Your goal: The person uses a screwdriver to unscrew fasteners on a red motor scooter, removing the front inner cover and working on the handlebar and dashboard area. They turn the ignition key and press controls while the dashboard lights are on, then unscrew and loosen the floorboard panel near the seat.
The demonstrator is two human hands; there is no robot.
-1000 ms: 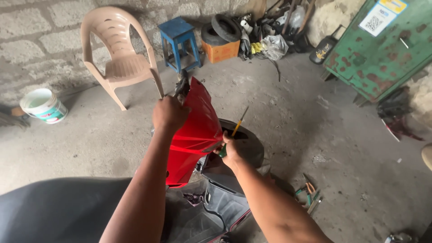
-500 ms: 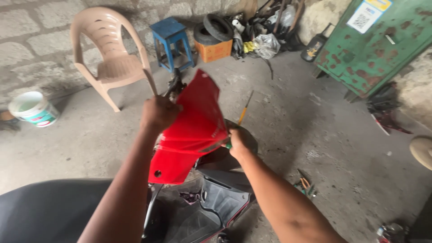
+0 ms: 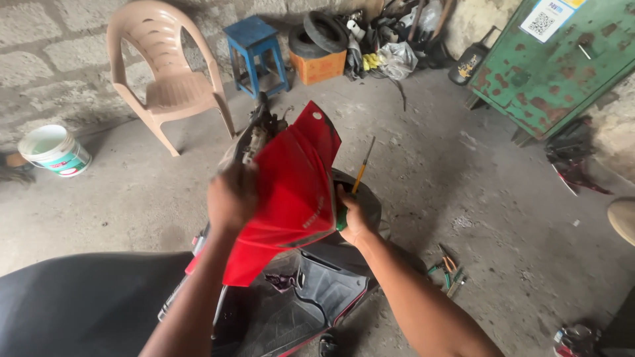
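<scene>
From the head camera, the left hand (image 3: pixel 231 197) is clenched on the left edge of a glossy red plastic scooter body panel (image 3: pixel 291 192), held tilted above the black scooter footboard (image 3: pixel 297 297) and in front of the steering column (image 3: pixel 254 135). The right hand (image 3: pixel 354 221) presses the panel's right edge while its fingers are wrapped round a yellow-shafted screwdriver with a green handle (image 3: pixel 360 173), its tip pointing up and away. Since that hand does both jobs, the panel could slip and drop onto the footboard, or the screwdriver could scratch the glossy surface or fall to the concrete floor (image 3: pixel 463 172). Pliers with coloured grips (image 3: pixel 448 271) lie on the floor just right of the scooter; a beige plastic chair (image 3: pixel 165 73) and a blue stool (image 3: pixel 254 46) stand by the wall. Compared with half a second ago, the panel sits more upright and higher, lifted further clear of the scooter, both grips unchanged.
</scene>
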